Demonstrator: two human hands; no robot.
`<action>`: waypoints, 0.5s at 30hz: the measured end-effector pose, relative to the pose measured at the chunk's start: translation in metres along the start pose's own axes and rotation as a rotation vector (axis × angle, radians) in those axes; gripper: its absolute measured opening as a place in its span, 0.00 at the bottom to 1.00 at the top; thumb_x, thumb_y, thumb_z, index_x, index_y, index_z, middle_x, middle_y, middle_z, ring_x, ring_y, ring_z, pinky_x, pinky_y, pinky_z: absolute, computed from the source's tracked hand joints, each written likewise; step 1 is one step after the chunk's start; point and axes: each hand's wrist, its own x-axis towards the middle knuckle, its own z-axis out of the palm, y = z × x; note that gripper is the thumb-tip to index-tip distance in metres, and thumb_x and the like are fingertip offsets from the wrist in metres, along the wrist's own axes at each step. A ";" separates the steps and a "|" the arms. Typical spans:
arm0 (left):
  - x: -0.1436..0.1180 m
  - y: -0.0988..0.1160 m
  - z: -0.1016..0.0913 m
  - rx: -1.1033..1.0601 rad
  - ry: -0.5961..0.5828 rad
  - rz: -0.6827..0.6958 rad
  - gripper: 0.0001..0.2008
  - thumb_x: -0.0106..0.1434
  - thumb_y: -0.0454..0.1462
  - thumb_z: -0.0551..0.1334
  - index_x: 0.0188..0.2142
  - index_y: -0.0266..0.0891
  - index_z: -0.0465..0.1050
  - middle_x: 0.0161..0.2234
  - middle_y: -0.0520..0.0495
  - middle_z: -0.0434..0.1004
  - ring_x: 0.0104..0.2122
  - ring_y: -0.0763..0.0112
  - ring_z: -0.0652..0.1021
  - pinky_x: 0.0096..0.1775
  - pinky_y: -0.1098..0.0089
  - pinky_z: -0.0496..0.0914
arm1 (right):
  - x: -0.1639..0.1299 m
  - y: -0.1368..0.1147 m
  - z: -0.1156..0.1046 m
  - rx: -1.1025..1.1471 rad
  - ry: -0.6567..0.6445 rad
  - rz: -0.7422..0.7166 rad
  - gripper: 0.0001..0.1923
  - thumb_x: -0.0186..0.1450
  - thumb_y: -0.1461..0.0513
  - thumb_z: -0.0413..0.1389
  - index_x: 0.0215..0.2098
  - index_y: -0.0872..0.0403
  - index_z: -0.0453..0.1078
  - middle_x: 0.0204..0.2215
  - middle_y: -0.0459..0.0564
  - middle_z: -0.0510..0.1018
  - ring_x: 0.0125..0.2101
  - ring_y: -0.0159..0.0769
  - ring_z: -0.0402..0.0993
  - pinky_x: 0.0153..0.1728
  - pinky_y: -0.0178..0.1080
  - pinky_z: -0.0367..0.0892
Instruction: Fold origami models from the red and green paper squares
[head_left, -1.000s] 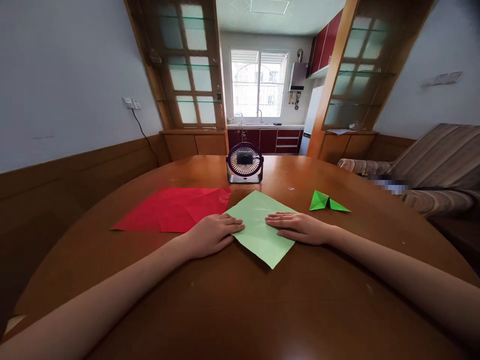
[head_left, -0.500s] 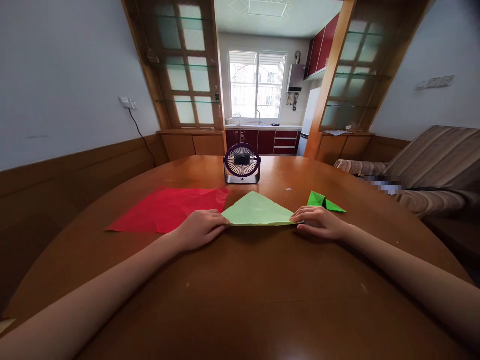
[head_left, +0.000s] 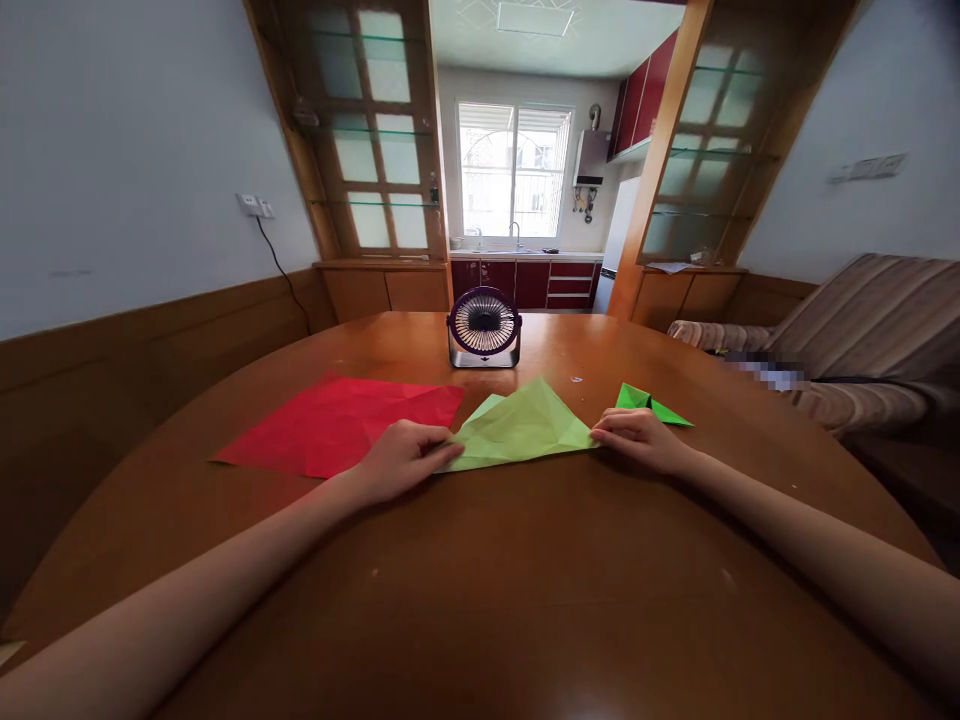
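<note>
A light green paper sheet (head_left: pixel 525 428) lies on the brown wooden table (head_left: pixel 480 590), folded into a rough triangle with its upper flap slightly lifted. My left hand (head_left: pixel 401 455) pinches the paper's left corner. At the right corner, my right hand (head_left: pixel 637 437) grips the paper with its fingertips. Both hands rest on the tabletop.
A large red paper sheet (head_left: pixel 337 425) lies flat left of the green one. A small folded bright green paper piece (head_left: pixel 651 403) sits behind my right hand. A small purple desk fan (head_left: pixel 484 327) stands at the table's far middle. A striped sofa (head_left: pixel 862 340) is on the right.
The flat green sheet was folded away from me into a triangle. Now its top flap has lifted and shifted, and both hands have moved to its two side corners.
</note>
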 end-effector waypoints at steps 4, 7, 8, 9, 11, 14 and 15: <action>-0.001 0.007 0.001 -0.039 0.026 -0.074 0.21 0.67 0.48 0.52 0.27 0.36 0.70 0.20 0.55 0.62 0.22 0.77 0.63 0.25 0.75 0.56 | 0.001 0.001 0.004 0.063 0.077 0.119 0.24 0.69 0.48 0.48 0.21 0.55 0.62 0.21 0.44 0.63 0.23 0.29 0.58 0.24 0.34 0.55; -0.002 0.011 0.003 -0.021 0.052 -0.113 0.20 0.67 0.49 0.52 0.32 0.37 0.72 0.22 0.54 0.66 0.23 0.75 0.66 0.26 0.75 0.58 | 0.002 -0.001 0.004 0.146 0.073 0.189 0.25 0.68 0.46 0.46 0.23 0.55 0.62 0.21 0.43 0.61 0.23 0.29 0.56 0.24 0.34 0.54; -0.002 0.012 0.003 -0.007 0.059 -0.115 0.19 0.67 0.49 0.52 0.32 0.37 0.72 0.22 0.54 0.66 0.23 0.75 0.66 0.26 0.75 0.59 | 0.002 -0.003 0.004 0.190 0.049 0.196 0.25 0.68 0.46 0.45 0.25 0.55 0.64 0.22 0.44 0.63 0.24 0.30 0.58 0.25 0.34 0.56; -0.002 0.012 0.004 0.008 0.066 -0.114 0.19 0.67 0.49 0.52 0.32 0.37 0.72 0.21 0.54 0.66 0.23 0.75 0.66 0.26 0.74 0.59 | 0.002 -0.004 0.003 0.239 0.020 0.197 0.25 0.69 0.45 0.44 0.28 0.55 0.66 0.24 0.46 0.66 0.25 0.31 0.60 0.26 0.35 0.58; -0.002 0.013 0.005 0.038 0.087 -0.111 0.19 0.67 0.48 0.51 0.31 0.38 0.71 0.20 0.54 0.64 0.22 0.75 0.65 0.26 0.74 0.58 | 0.002 -0.008 0.003 0.330 -0.042 0.196 0.24 0.68 0.45 0.46 0.34 0.56 0.69 0.28 0.48 0.71 0.29 0.33 0.64 0.29 0.36 0.61; -0.001 0.013 0.006 0.070 0.107 -0.114 0.19 0.67 0.48 0.51 0.29 0.38 0.70 0.20 0.54 0.64 0.22 0.74 0.65 0.26 0.74 0.58 | 0.002 -0.009 0.005 0.379 -0.079 0.226 0.21 0.63 0.45 0.54 0.33 0.55 0.70 0.29 0.48 0.72 0.30 0.34 0.66 0.29 0.35 0.63; -0.001 0.013 0.006 0.078 0.110 -0.123 0.19 0.67 0.48 0.51 0.29 0.38 0.69 0.21 0.54 0.65 0.22 0.74 0.66 0.26 0.74 0.58 | 0.002 -0.008 0.006 0.372 -0.072 0.241 0.21 0.62 0.45 0.56 0.31 0.55 0.69 0.28 0.47 0.71 0.29 0.33 0.66 0.29 0.35 0.62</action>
